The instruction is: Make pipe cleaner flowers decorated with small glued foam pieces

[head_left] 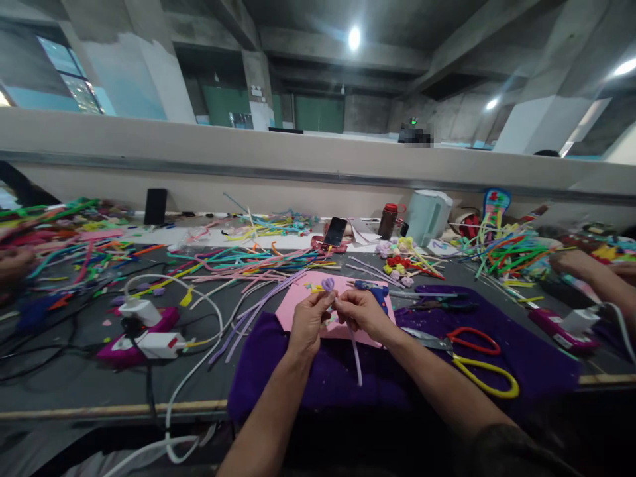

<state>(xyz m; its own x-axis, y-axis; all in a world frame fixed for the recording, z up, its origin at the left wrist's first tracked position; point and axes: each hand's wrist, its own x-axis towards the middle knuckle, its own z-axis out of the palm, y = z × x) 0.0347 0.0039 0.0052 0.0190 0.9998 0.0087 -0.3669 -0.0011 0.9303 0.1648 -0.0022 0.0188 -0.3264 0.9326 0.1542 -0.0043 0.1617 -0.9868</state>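
Left hand and right hand are held close together over the purple cloth, both pinched on a lilac pipe cleaner; its top is coiled into a small curl at the left fingertips, and the free tail is left hanging down between the wrists. The step in hand is judged to be the winding of the curl; more turns would call for the coil to be kept pinched by the left while the tail is fed round by the right. A pink sheet is seen under the hands, loose pipe cleaners behind it. Scissors with red and yellow handles are laid just right of the right forearm, a blue glue gun just behind the right hand. White power strip and cables are left well apart. Other people's hands are seen at both frame edges. Nothing is seen in the way.
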